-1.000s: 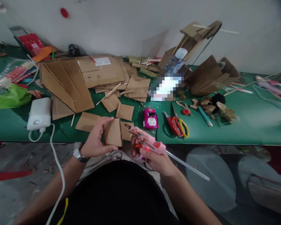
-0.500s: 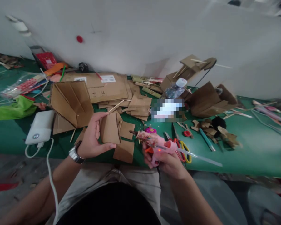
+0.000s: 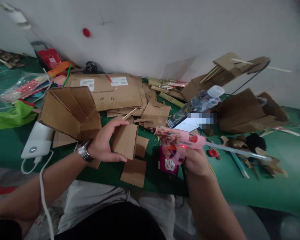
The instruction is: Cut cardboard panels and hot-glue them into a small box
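Observation:
Between thumb and fingers of my left hand (image 3: 106,141) is a small folded cardboard piece (image 3: 125,140), tilted above the table. My right hand (image 3: 193,160) is wrapped round the handle of a pink hot glue gun (image 3: 183,141). Its nozzle end is crusted with residue and points left, toward the cardboard but apart from it. A clear glue stick (image 3: 240,151) juts out of its back, and a small red light glows on its side. Two flat cardboard squares, one of them nearer me (image 3: 133,172), lie by the held piece. A larger open cardboard form (image 3: 70,111) stands behind my left wrist.
A white power bank (image 3: 37,141) with a cable lies at left. Flattened cardboard (image 3: 117,93) is stacked at the back. A plastic bottle (image 3: 206,100), a partly blurred phone (image 3: 187,124) and cardboard constructions (image 3: 252,111) stand right. A magenta box (image 3: 168,165) sits below the glue gun.
The glue gun has lifted and turned more level, uncovering the magenta box. My left hand has shifted slightly right and down in view with the cardboard piece. The camera view has moved.

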`<state>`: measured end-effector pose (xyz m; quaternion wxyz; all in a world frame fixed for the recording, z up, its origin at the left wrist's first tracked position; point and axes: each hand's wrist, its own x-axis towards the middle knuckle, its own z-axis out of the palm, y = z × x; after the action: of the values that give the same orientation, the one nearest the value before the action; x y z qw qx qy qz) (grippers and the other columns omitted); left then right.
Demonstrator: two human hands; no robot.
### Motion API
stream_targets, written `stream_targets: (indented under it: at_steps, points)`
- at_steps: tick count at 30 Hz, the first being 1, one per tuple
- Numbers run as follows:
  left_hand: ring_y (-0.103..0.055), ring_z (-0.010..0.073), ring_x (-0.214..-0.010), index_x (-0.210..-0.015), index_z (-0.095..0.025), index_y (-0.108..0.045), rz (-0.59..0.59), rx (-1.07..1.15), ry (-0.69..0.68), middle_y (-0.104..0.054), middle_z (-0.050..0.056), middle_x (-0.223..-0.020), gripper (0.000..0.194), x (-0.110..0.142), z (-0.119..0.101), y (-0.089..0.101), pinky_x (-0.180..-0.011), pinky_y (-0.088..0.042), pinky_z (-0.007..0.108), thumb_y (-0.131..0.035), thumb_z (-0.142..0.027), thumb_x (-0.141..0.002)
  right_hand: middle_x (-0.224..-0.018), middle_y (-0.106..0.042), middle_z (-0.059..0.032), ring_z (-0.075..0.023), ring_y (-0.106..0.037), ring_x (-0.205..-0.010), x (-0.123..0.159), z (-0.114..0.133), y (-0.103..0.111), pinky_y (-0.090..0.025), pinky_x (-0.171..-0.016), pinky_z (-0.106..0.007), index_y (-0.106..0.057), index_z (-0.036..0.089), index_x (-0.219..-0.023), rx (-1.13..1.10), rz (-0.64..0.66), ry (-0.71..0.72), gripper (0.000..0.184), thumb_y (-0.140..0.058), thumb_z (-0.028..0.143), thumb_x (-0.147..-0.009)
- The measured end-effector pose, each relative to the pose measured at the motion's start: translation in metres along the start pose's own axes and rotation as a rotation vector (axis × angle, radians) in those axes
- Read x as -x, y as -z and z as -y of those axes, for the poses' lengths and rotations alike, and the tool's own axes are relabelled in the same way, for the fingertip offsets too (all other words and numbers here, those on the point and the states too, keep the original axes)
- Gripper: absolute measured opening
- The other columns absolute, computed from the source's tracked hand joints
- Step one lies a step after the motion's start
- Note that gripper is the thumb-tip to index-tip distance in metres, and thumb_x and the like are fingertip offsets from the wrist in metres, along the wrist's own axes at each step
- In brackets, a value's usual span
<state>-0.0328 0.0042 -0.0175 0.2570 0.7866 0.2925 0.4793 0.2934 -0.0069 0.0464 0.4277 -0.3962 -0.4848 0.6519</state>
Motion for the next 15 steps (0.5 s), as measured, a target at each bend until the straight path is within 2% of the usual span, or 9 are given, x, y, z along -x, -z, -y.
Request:
stream_targets:
  at_steps: [2, 4, 6, 9, 11, 15]
  points:
    - [-0.065, 0.0377, -0.126, -0.159, -0.027, -0.048, -0.001, 0.058, 0.058, -0.061, 0.016, -0.143, 0.113, 0.009, 0.003, -0.004, -0.106, -0.056, 0.053, -0.095, -0.072, -0.068, -0.075, -0.073, -0.0054, -0.0180, -0.059, -0.053, 0.005, -0.008, 0.001, -0.048, -0.043, -0.030, -0.085, 0.024, -0.110, 0.075, -0.023, 0.011, 0.055, -0.092, 0.066, -0.075]
    - [-0.065, 0.0380, -0.126, -0.160, -0.028, -0.047, -0.003, 0.092, 0.084, -0.060, 0.016, -0.144, 0.115, 0.014, 0.005, -0.007, -0.106, -0.056, 0.054, -0.096, -0.072, -0.066, -0.077, -0.075, -0.0063, -0.0179, -0.058, -0.052, 0.010, -0.012, 0.002, -0.046, -0.042, -0.030, -0.086, 0.026, -0.114, 0.153, 0.025, 0.028, 0.050, -0.087, 0.065, -0.082]
    - [-0.064, 0.0382, -0.126, -0.160, -0.028, -0.047, 0.002, 0.089, 0.086, -0.059, 0.016, -0.146, 0.116, 0.015, 0.005, -0.007, -0.105, -0.056, 0.053, -0.097, -0.071, -0.065, -0.084, -0.079, -0.0075, -0.0193, -0.061, -0.054, 0.013, -0.010, 0.003, -0.049, -0.044, -0.032, -0.085, 0.030, -0.124, 0.204, 0.085, 0.052, 0.048, -0.084, 0.062, -0.088]
    - [-0.065, 0.0372, -0.125, -0.161, -0.027, -0.047, -0.007, 0.067, 0.085, -0.060, 0.016, -0.146, 0.116, 0.013, 0.003, -0.007, -0.103, -0.057, 0.051, -0.097, -0.071, -0.066, -0.092, -0.081, -0.0076, -0.0234, -0.070, -0.068, 0.014, -0.003, 0.003, -0.058, -0.057, -0.035, -0.083, 0.032, -0.128, 0.293, 0.129, 0.166, 0.039, -0.080, 0.052, -0.095]
    - [-0.065, 0.0367, -0.124, -0.161, -0.027, -0.047, -0.003, 0.054, 0.079, -0.061, 0.016, -0.145, 0.117, 0.012, 0.001, -0.009, -0.102, -0.057, 0.050, -0.097, -0.071, -0.066, -0.092, -0.079, -0.0072, -0.0240, -0.072, -0.076, 0.012, 0.002, 0.002, -0.060, -0.064, -0.036, -0.085, 0.030, -0.122, 0.392, 0.142, 0.242, 0.029, -0.080, 0.044, -0.097]
    - [-0.067, 0.0364, -0.123, -0.161, -0.027, -0.048, 0.015, 0.045, 0.059, -0.066, 0.015, -0.141, 0.118, 0.012, -0.005, -0.015, -0.105, -0.056, 0.050, -0.099, -0.070, -0.064, -0.080, -0.072, -0.0040, -0.0209, -0.065, -0.068, 0.008, 0.006, 0.002, -0.058, -0.060, -0.034, -0.084, 0.027, -0.102, 0.531, 0.200, 0.271, 0.014, -0.082, 0.039, -0.094]
